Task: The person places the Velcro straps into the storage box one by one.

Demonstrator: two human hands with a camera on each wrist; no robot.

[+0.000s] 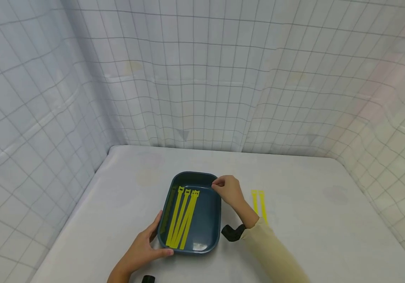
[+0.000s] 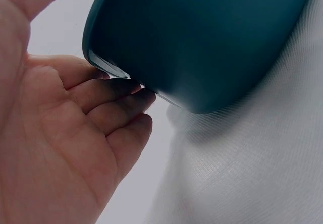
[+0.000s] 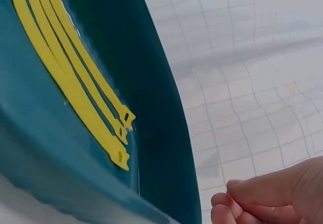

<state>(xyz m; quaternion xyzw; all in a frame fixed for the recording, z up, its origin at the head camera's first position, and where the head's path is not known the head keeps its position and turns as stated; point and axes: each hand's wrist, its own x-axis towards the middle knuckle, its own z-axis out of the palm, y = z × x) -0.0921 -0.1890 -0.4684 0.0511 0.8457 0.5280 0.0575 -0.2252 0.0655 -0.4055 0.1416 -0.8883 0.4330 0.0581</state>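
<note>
A dark teal tray [image 1: 206, 224] lies on the white table, with several yellow cable straps [image 1: 175, 216] side by side along its left half. Their slotted heads [image 3: 120, 157] point to the far end. My left hand [image 1: 142, 247] holds the tray's near-left corner, thumb along the near rim; in the left wrist view its fingertips [image 2: 144, 98] touch the outer wall. Over the far-right rim is my right hand [image 1: 229, 190], thumb and fingertips pressed together, with nothing visible between them. Two more yellow straps [image 1: 263, 204] lie on the table right of that hand, partly hidden by the forearm.
A white cloth covers the table [image 1: 124, 188]. Gridded white curtains [image 1: 202, 78] enclose the back and both sides. Black wrist devices show beside the right wrist [image 1: 233, 232] and near the left forearm at the bottom edge.
</note>
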